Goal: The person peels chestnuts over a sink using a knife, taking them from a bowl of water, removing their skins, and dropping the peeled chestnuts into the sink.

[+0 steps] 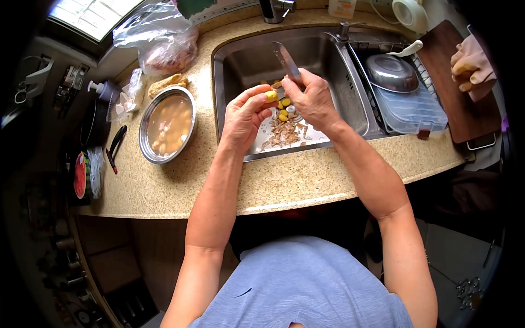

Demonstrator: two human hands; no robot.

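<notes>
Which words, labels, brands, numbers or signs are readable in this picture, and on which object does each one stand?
None can be read.
Bottle behind the sink: orange print, too blurred to read.
Knife: any marking is too small to read.
Blue shirt: one slanted dark mark, no readable letters.

Over the sink (234,64), the left hand (243,117) pinches a yellow piece (271,96) while the right hand (314,103) grips a knife (286,61); brown scraps (284,133) lie below, and a metal bowl (144,143) stands on the counter (295,183).
</notes>
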